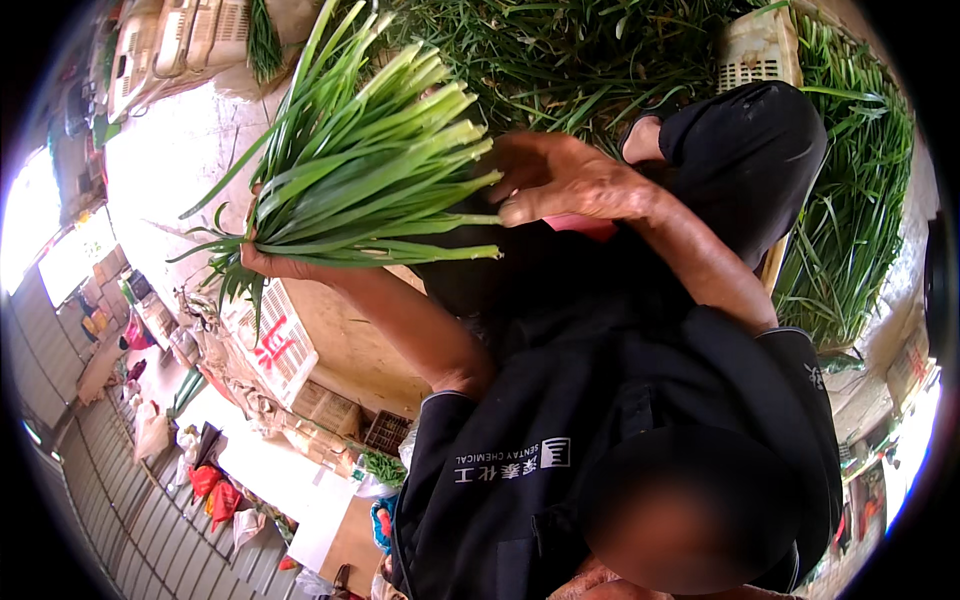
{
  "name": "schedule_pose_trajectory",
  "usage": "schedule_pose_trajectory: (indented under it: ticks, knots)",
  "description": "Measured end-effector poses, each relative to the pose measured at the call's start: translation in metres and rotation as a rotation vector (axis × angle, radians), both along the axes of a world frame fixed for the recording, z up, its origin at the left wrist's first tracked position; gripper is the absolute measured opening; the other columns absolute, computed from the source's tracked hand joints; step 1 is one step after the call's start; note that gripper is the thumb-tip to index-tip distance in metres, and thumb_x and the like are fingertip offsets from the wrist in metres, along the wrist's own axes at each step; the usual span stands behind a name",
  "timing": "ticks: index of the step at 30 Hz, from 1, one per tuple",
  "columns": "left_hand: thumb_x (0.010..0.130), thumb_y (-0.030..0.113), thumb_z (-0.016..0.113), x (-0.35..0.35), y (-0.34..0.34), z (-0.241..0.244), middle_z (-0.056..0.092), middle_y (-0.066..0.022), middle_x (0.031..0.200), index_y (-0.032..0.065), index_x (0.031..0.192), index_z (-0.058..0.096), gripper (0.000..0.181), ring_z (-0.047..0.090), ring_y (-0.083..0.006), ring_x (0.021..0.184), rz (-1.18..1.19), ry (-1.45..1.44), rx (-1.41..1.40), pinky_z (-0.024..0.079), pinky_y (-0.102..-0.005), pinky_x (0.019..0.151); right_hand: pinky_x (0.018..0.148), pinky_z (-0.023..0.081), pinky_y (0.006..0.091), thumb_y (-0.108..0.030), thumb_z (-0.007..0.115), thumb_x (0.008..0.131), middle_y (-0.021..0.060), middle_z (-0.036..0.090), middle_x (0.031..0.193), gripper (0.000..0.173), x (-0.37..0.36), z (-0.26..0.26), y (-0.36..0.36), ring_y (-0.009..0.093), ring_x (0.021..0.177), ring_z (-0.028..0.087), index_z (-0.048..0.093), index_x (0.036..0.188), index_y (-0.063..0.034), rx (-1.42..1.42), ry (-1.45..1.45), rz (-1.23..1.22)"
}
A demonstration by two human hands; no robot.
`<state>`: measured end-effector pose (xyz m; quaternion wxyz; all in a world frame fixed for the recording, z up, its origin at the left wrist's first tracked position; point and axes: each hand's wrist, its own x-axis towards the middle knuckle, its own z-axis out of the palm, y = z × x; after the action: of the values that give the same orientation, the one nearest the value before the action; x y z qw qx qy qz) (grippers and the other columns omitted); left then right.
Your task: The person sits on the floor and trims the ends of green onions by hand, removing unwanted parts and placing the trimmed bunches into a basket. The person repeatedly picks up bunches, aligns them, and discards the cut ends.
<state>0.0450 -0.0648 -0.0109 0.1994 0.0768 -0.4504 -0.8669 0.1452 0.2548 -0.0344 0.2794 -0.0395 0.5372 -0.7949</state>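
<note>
A bunch of long green leafy stalks, likely garlic chives (pixel 375 165), fans out at upper left, its pale cut ends pointing right. My left hand (pixel 262 251) is closed around its narrow leafy part; some fingers are hidden behind the leaves. Beside the cut ends is my right hand (pixel 559 180), its thumb and fingers apart, the thumb tip at the end of one stalk. The fingers are partly in shadow, with nothing visible held in them. Loose green leaves (pixel 540 67) lie in a heap beyond my hands.
A plastic crate (pixel 757 49) stands at upper right, beside many upright green stalks (pixel 847 202) near my bent leg. Stacked crates (pixel 180 45) and a small green bunch (pixel 264 45) are at upper left. A white crate with red marking (pixel 281 349) sits below my left forearm.
</note>
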Motion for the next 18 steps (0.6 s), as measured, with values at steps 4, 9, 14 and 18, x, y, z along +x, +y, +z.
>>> schedule_pose_trajectory:
  ticks: [4, 9, 14, 18]
  knots:
    - [0.087, 0.035, 0.05, -0.005, 0.003, -0.008, 0.07, -0.0161, 0.108, 0.0044, 0.102, 0.07, 0.039, 0.067, -0.0293, 0.102, -0.108, 0.03, 0.147, 0.053, -0.048, 0.094, 0.067, 0.051, 0.0264, -0.019, 0.081, 0.086, 0.008, 0.074, 0.106, 0.052, 0.001, 0.017, -0.027, 0.012, 0.086, 0.069, 0.062, 0.131, -0.0007, -0.031, -0.194, -0.075]
    - [0.085, 0.033, 0.055, 0.002, 0.038, 0.012, 0.073, -0.0146, 0.101, 0.0116, 0.081, 0.066, 0.024, 0.068, -0.0306, 0.1, 0.033, -0.122, 0.08, 0.053, -0.0491, 0.093, 0.063, 0.052, 0.0252, -0.017, 0.077, 0.089, 0.0041, 0.076, 0.095, 0.029, 0.003, 0.012, -0.037, 0.01, 0.077, 0.069, 0.074, 0.114, -0.0033, -0.122, -0.214, -0.156]
    - [0.079, 0.031, 0.062, -0.013, 0.018, 0.004, 0.071, -0.0145, 0.092, 0.0072, 0.08, 0.063, 0.024, 0.069, -0.0317, 0.091, 0.088, -0.08, 0.101, 0.055, -0.0477, 0.089, 0.064, 0.051, 0.0237, -0.016, 0.074, 0.092, 0.0036, 0.076, 0.09, 0.021, 0.004, 0.004, -0.036, 0.008, 0.079, 0.068, 0.077, 0.109, -0.0034, -0.152, -0.178, -0.313]
    - [0.076, 0.025, 0.064, -0.022, 0.006, 0.004, 0.066, -0.01, 0.08, 0.0082, 0.075, 0.06, 0.017, 0.068, -0.0286, 0.081, 0.132, -0.057, 0.122, 0.057, -0.0485, 0.088, 0.06, 0.049, 0.0252, -0.021, 0.069, 0.095, 0.0036, 0.071, 0.079, 0.022, 0.007, 0.006, -0.013, 0.008, 0.064, 0.063, 0.075, 0.103, -0.0009, -0.076, -0.235, -0.352]
